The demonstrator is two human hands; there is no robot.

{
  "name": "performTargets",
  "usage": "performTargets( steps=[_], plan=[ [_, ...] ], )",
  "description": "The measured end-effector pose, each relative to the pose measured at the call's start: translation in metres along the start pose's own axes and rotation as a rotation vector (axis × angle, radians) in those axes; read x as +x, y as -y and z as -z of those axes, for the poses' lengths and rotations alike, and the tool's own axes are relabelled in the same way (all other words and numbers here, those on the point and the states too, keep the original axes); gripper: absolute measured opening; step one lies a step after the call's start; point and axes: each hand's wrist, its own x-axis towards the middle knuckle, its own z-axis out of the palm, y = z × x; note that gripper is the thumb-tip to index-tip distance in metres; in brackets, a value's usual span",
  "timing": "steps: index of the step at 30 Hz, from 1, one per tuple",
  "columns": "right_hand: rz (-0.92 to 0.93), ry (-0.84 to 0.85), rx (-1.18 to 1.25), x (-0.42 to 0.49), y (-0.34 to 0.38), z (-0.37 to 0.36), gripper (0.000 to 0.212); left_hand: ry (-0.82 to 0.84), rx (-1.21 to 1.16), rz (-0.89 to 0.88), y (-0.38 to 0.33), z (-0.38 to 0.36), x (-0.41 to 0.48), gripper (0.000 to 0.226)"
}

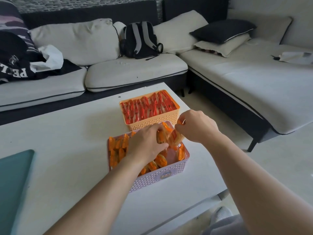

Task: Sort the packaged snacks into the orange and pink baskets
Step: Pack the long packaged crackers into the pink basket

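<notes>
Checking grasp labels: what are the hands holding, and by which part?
Left hand and right hand together grip a blurred bunch of orange snack packets over the pink basket, left from the side, right at the top end.

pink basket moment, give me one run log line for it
left hand: holds orange snack packs over pink basket | right hand: pinching same packs | orange basket: full of red packs

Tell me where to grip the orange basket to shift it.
Take the orange basket by its top rim at the two short ends, coming from above. Red packets fill it to the rim, so inside holds are blocked, and the pink basket sits close against its near wall.
</notes>
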Motion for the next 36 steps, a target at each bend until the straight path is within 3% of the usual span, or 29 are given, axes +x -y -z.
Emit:
performTargets(
  steps=[4,6,11,16,23,29,32,36],
  plan=[
    [0.004,0.028,0.065,0.002,-0.003,-0.003,0.021,0.026,0.304,-0.012,-0.001,-0.013,-0.001,0.056],
    [0.035,0.041,0.079,0.001,-0.004,-0.002,0.021,0.048,0.336,0.011,0.000,-0.016,-0.001,0.057],
    [0.242,-0.047,-0.138,-0.003,0.007,0.006,0.023,0.061,0.212,0.034,0.007,-0.017,-0.001,0.057],
    [0.354,0.034,-0.192,-0.006,0.018,0.002,0.031,0.099,-0.011,0.051,0.014,-0.012,-0.002,0.055],
    [0.356,0.219,-0.148,-0.003,0.014,-0.017,0.022,0.154,-0.071,0.057,0.017,-0.005,-0.001,0.058],
    [0.307,0.066,-0.094,-0.005,0.020,-0.027,0.032,0.072,-0.067,0.030,0.012,-0.009,-0.002,0.038],
    [0.253,0.044,-0.092,-0.003,0.020,-0.033,0.027,0.036,-0.031,0.005,0.010,-0.013,-0.002,0.042],
    [0.318,0.100,-0.133,-0.004,0.016,-0.027,0.014,0.039,-0.002,-0.022,0.008,-0.019,-0.004,0.050]
  ],
)
